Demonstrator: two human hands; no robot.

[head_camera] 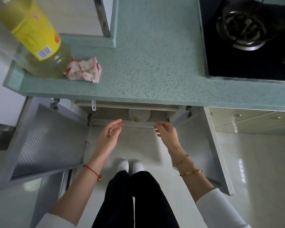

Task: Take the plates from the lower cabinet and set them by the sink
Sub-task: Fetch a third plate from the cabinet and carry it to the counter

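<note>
I look straight down at the lower cabinet, whose two doors stand swung open, the left door (44,142) and the right door (202,148). Inside, just under the counter's front edge, a pale round plate (139,114) with a green mark shows partly; the rest of the cabinet's inside is hidden by the counter. My left hand (109,135) and my right hand (167,131) hover in front of the opening, either side of the plate and below it, fingers apart, holding nothing. No sink is in view.
The speckled green countertop (155,66) carries a large yellow-labelled oil bottle (34,38) and a crumpled pink-checked cloth (84,69) at the left. A black gas hob (247,38) sits at the right. My feet stand on the tiled floor (253,162) between the doors.
</note>
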